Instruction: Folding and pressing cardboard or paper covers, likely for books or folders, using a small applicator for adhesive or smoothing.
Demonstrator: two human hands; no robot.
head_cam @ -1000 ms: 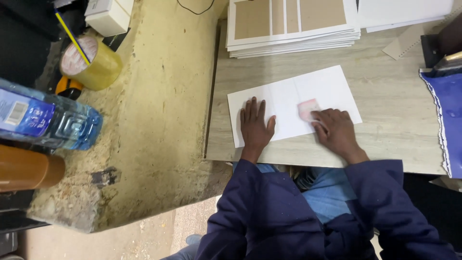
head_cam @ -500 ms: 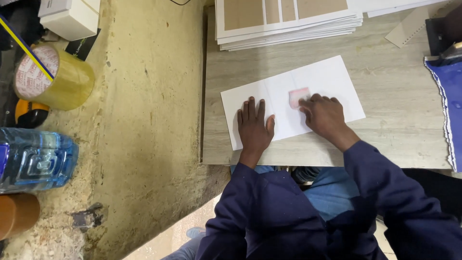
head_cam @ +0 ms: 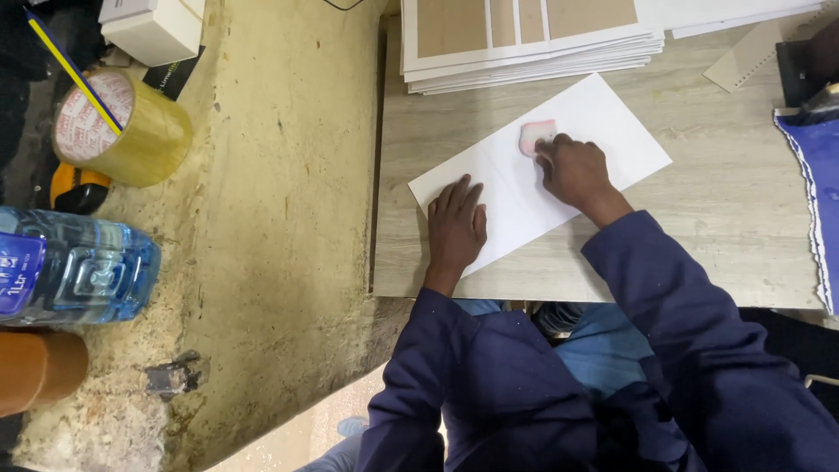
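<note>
Pale wood-grain tabletop (head_cam: 717, 210) fills the upper right of our view, butting against a rough yellowish concrete ledge (head_cam: 280, 218) on the left; we look straight down at our own dark blue sleeves and two bare hands. Our left hand (head_cam: 456, 225) lies flat, fingers spread slightly, pressing down the near left corner of a white rectangular sheet of paper (head_cam: 603, 122) that sits tilted on the tabletop; it grips nothing. Our right hand (head_cam: 572, 170) is curled, fingertips pressing a small pink soft pad (head_cam: 536, 136) against the middle of the sheet. Just beyond the sheet lies a stack of white and brown cardboard sheets (head_cam: 524, 39); a blue cloth with a scalloped edge (head_cam: 813, 192) hangs at the right edge. On the ledge, well apart from the hands, stand a roll of clear yellowish packing tape (head_cam: 131, 127), a clear blue plastic water bottle (head_cam: 79, 271) on its side, and a white box (head_cam: 153, 31).
</note>
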